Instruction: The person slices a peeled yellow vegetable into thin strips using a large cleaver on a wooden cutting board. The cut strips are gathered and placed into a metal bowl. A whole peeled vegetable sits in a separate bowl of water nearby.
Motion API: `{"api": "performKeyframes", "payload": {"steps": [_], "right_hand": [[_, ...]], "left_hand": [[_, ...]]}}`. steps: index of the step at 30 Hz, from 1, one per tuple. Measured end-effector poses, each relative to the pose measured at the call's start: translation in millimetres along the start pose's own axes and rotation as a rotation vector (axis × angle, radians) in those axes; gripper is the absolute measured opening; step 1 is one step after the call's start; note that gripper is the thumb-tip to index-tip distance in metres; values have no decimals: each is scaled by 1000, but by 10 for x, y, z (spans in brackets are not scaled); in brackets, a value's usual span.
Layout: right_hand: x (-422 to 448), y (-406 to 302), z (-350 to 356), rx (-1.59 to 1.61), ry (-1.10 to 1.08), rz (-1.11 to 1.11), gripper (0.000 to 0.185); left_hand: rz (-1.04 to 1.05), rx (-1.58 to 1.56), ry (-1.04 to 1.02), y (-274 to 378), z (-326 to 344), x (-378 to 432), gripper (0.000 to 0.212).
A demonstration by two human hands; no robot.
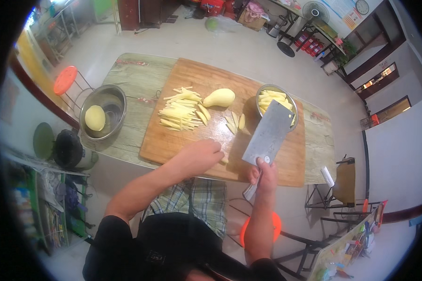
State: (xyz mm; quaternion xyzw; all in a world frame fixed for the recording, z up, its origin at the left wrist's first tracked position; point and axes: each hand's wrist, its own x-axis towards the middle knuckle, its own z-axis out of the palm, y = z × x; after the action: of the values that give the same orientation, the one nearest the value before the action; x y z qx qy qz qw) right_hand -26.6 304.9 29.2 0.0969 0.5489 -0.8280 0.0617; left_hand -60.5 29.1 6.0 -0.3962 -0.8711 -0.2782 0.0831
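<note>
My right hand point(266, 175) grips the handle of a cleaver point(270, 131), its broad blade tilted up and partly covering a metal bowl point(259, 92) of potato sticks point(272, 98). My left hand point(207, 154) is low over the wooden cutting board point(211, 135), fingers curled, touching a pale potato piece point(224, 160); its fingertips are partly hidden. A heap of cut potato sticks point(179, 112) lies on the board's left part. Beside it rests a whole peeled potato point(221, 97), and a few cut pieces point(235, 121) lie mid-board.
A steel bowl point(121, 116) holding a peeled potato point(95, 118) stands on the table point(133, 82) left of the board. An orange stool point(244, 228) is below my right forearm. A black bin point(68, 147) stands at the left, a folding chair point(345, 182) at the right.
</note>
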Motion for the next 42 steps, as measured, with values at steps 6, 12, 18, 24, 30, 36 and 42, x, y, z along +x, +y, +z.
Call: {"api": "performKeyframes", "payload": {"steps": [6,12,18,24,30,36,42], "right_hand": [[-18,-5,53,-75,20,8,16],[4,0,52,-98,-1,9,16],[-5,-15,28,-56,-15,6,15],[-8,45,-61,32,-36,-36,15],[-40,17,-4,92,49,-40,13],[-33,29,0,100,52,-51,13],[-30,70,-26,61,9,-78,14]], "left_hand": [[-204,108,115,-75,-272,-338,23],[-287,408,316,-360,-513,-470,35],[-466,367,197,-194,-622,-364,55],[-301,136,220,-153,-542,-52,50],[-177,-185,64,-203,-167,510,54],[-55,71,154,-377,46,846,52],[-89,14,-80,-190,-111,538,34]]}}
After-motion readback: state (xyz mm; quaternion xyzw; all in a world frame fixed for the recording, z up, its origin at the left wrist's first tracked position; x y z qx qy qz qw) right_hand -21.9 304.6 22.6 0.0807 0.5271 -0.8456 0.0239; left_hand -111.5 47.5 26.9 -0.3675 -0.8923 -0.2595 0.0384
